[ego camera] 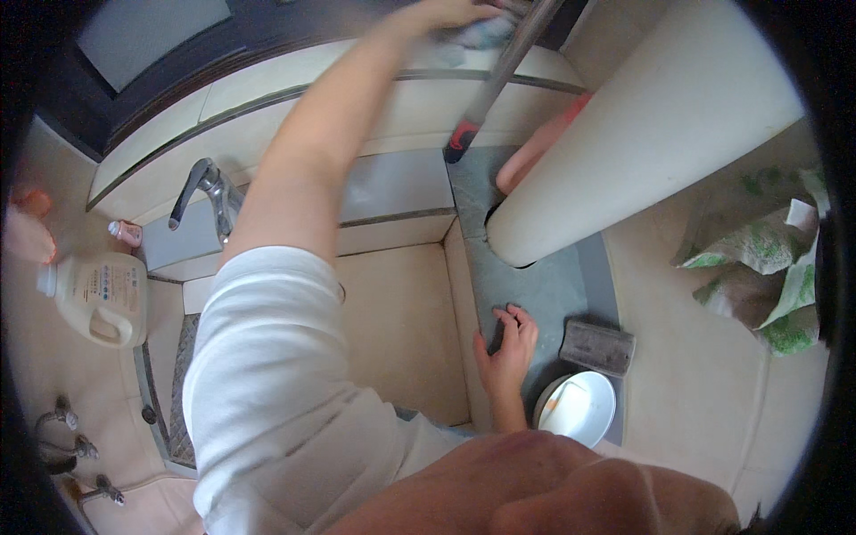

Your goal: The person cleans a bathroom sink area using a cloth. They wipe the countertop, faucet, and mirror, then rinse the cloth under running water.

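At the top of the view, my left hand (458,12) reaches over a pale tiled ledge (267,80), blurred by motion. A light bluish cloth (487,33), blurred too, is gripped at its fingers; part of the grip is hidden. My right hand (509,344) rests on the grey stone rim (535,287) of a tiled basin (401,314), fingers loosely bent and holding nothing. Just right of it lie a dark grey block-shaped sponge or brush (597,348) and a white bowl (582,408) with a pale flat object inside.
A thick white pipe (642,127) rises through the rim, beside a metal pole (501,73) and a pinkish object (535,154). A chrome faucet (207,187), a small pink bottle (126,233) and a large jug (103,297) stand left. A green-and-white towel (769,267) is at right.
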Available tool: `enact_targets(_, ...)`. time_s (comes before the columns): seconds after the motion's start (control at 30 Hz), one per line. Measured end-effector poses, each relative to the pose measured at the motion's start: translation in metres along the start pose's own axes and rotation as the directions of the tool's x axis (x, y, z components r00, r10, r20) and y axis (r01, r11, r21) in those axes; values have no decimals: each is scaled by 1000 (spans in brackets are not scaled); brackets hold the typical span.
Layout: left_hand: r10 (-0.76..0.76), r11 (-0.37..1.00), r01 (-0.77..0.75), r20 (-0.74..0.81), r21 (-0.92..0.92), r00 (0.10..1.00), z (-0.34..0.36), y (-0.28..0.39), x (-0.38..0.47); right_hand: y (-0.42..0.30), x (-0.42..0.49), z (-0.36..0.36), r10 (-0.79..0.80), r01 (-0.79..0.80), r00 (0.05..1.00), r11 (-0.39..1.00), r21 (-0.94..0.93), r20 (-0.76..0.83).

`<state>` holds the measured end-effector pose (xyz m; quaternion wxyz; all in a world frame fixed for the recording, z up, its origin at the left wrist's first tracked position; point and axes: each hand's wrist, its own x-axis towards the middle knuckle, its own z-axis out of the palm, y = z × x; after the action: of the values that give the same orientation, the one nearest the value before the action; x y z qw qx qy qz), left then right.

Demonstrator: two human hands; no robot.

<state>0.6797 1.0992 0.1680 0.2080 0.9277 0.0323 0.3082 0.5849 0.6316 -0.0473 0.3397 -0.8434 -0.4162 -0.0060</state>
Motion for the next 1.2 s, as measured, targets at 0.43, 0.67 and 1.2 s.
enact_targets(0.43,-160,925,189,-113,330,981,69,25,19,-22,13,13,-26,29,1000,983,181,-18)
enact_targets(0.67,-349,853,333,-35,402,936,47,52,0,-36,59,68,-82,103,993,948,300,-82)
enact_targets(1.2,-556,574,498,-136,650,820,-32,-29,-102,4,63,79,146,-114,989,660,742,22)
